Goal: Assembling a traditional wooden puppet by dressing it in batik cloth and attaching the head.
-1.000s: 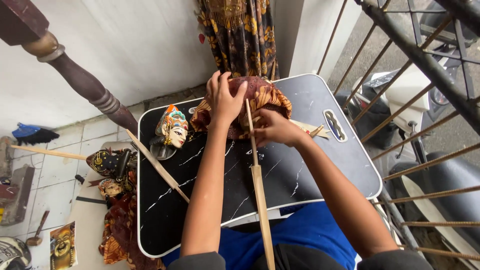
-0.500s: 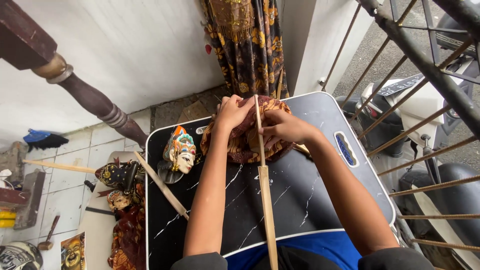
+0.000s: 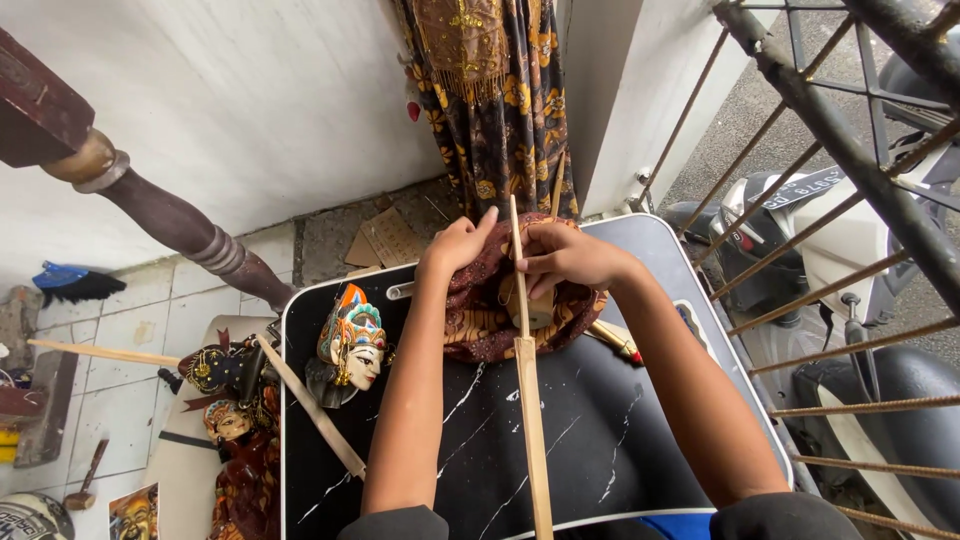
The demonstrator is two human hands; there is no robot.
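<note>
Head view shows my 2 hands, left hand (image 3: 455,245) and right hand (image 3: 562,258), holding brown patterned cloth (image 3: 480,320) around the long wooden stick (image 3: 528,380) on the black marble-look tray (image 3: 600,440), wrapping half done.

Soft daylight, sharp, wide-angle edge distortion

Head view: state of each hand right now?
Left hand: closed, gripping the brown patterned cloth at its edge.
Right hand: closed on the cloth beside the wooden stick.
</note>
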